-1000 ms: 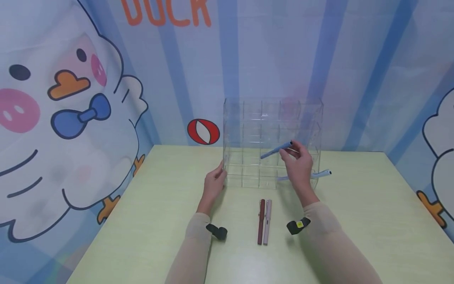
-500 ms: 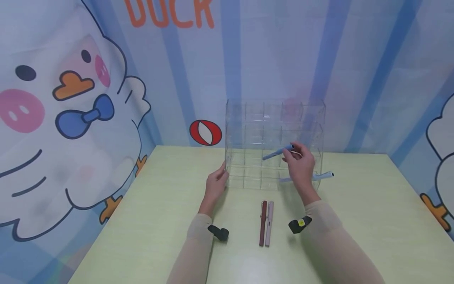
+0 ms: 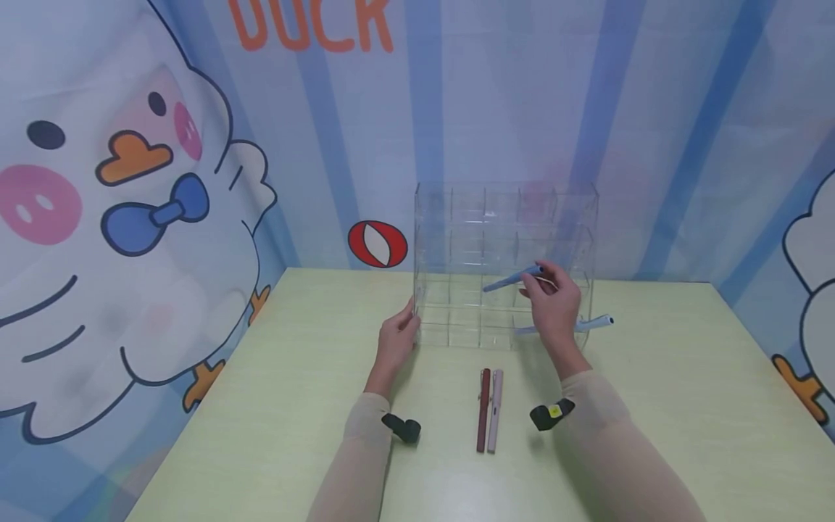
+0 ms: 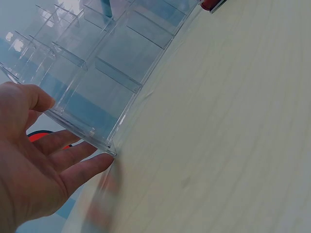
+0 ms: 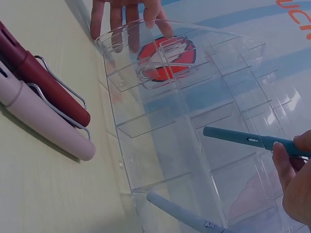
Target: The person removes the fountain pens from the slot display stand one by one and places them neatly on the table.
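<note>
A clear acrylic rack [image 3: 464, 317] with several compartments stands on the table. At its left side my left hand [image 3: 397, 337] holds the side wall; in the left wrist view the thumb lies over the wall's edge, the fingers [image 4: 80, 170] along the outside. In front of the rack, my right hand [image 3: 556, 301] pinches a blue fountain pen [image 3: 505, 281] near one end. That pen slants, its free end pointing left toward the compartments. A lighter blue pen [image 3: 595, 322] sits in a lower right compartment, partly behind my right wrist, one end sticking out.
Two capped pens, one dark red [image 3: 483, 413] and one pale pink [image 3: 496, 413], lie side by side on the table [image 3: 274, 420] before the rack. A printed duck curtain [image 3: 509, 87] hangs close behind the rack.
The blue pen has tilted slightly flatter in my right fingers, its dark end lower. My left hand stays at the rack's side. The head view has shifted a little.
</note>
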A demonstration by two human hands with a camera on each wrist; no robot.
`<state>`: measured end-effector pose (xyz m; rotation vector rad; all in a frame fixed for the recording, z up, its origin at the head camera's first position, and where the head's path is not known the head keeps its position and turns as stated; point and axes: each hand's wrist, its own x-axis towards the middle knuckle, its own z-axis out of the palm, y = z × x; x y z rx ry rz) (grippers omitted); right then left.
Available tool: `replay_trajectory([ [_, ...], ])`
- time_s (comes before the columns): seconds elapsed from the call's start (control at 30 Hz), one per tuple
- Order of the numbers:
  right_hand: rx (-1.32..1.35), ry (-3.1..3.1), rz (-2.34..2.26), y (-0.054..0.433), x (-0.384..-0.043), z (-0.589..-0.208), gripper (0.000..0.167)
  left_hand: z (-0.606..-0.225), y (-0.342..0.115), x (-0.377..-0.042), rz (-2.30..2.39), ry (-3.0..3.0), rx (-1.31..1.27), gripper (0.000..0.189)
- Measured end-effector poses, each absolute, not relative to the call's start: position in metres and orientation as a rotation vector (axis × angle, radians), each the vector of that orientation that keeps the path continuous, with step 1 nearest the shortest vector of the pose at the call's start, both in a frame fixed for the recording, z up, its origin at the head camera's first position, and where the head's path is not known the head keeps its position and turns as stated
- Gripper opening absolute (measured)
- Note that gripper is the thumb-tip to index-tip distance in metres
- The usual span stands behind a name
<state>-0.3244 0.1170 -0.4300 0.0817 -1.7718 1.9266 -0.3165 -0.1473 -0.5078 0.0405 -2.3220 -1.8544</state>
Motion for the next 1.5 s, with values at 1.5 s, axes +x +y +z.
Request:
replay_trajectory([
  [1.5, 0.167, -1.263, 1.954, 0.151, -0.294, -0.415, 0.033, -0.505, -0.146, -0.314, -1.836, -2.316, 0.029, 0.046],
])
